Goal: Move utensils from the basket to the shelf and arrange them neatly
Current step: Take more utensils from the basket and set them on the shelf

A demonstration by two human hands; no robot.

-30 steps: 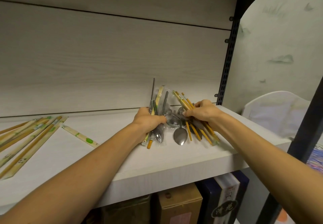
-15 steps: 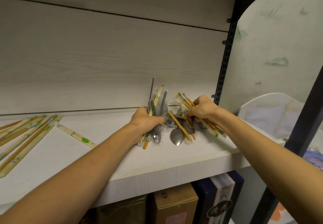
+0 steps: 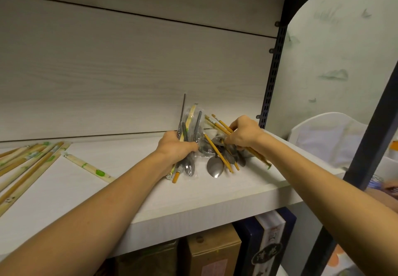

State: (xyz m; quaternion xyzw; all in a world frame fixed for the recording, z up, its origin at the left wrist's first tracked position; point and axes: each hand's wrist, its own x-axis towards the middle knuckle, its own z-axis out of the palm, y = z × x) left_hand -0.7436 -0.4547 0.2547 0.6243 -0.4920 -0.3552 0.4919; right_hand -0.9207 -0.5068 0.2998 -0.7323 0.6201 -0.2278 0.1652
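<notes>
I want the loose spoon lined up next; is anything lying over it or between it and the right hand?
Yes. A yellow chopstick lies slanted across the loose spoon, over its handle, beside the bowl. The right hand sits above, already gripping other yellow chopsticks. The left hand holds a separate wrapped bundle.

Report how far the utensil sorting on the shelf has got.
Done: wrapped chopsticks lie side by side at the shelf's left. In hand: the left hand grips a wrapped bundle; the right hand holds yellow chopsticks. Left: that jumbled pile, including a loose spoon, needs lining up.
</notes>
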